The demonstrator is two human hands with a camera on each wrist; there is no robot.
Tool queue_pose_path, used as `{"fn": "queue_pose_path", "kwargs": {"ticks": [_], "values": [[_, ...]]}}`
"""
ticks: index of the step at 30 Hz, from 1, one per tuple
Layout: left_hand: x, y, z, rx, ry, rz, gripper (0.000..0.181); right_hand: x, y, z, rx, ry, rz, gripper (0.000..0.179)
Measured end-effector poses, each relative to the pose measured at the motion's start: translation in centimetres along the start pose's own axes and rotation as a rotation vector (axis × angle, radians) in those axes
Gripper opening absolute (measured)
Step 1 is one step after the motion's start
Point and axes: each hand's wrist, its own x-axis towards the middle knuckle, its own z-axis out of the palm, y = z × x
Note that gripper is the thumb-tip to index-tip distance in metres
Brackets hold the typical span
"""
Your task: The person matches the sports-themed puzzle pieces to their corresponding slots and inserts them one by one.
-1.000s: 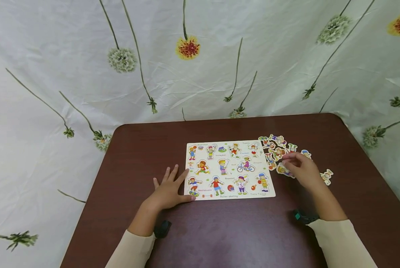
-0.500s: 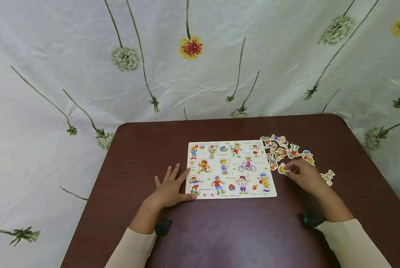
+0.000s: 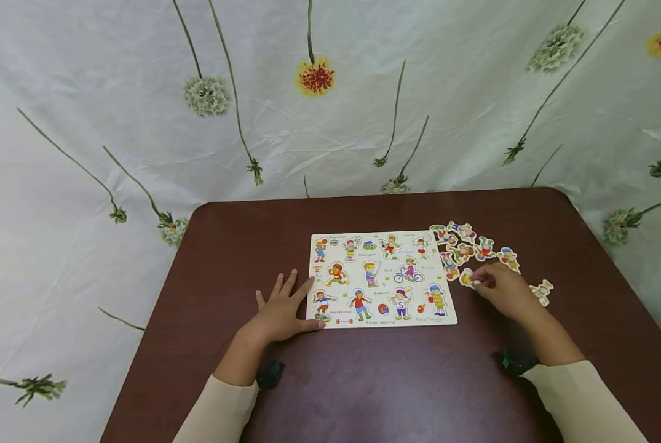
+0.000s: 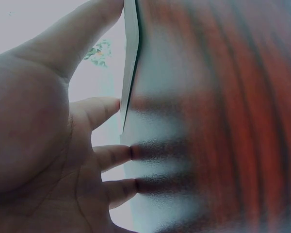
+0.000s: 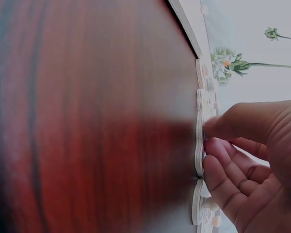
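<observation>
A white puzzle board [image 3: 382,282] with colourful sports figures lies on the dark table. My left hand [image 3: 279,314] is spread at its left side, thumb and index fingertips touching the board's edge; in the left wrist view the other fingertips rest on the tabletop. To the right of the board, my right hand [image 3: 504,289] pinches at a flat puzzle piece [image 3: 466,278] with thumb and fingers, covering part of it. In the right wrist view the thumb and fingers [image 5: 218,174] meet over the piece's top face, and the piece [image 5: 199,141] lies flat at table level.
Several loose pieces lie beyond the right hand, including one in a blue cap [image 3: 509,259] and one upside-down figure [image 3: 484,248]. Another piece [image 3: 542,293] lies right of the hand. Behind the brown table [image 3: 363,381] hangs a flower-print cloth [image 3: 352,135].
My right hand has moved slightly down and its fingers have closed on a piece, uncovering pieces behind it; it is still over the last half second. The left hand stays at the board.
</observation>
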Motion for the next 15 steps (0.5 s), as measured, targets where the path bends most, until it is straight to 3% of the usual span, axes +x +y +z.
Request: {"fn": "queue_pose_path", "kwargs": {"ticks": [10,15], "values": [[-0.1,-0.01,-0.08,0.001,-0.011,-0.003,0.102,-0.17,-0.08,-0.12,-0.007,-0.004,0.034,0.013],[-0.04,0.02,-0.06,0.001,-0.006,0.001,0.102,-0.41,-0.19,-0.13,0.016,0.035,0.059,0.015]]}}
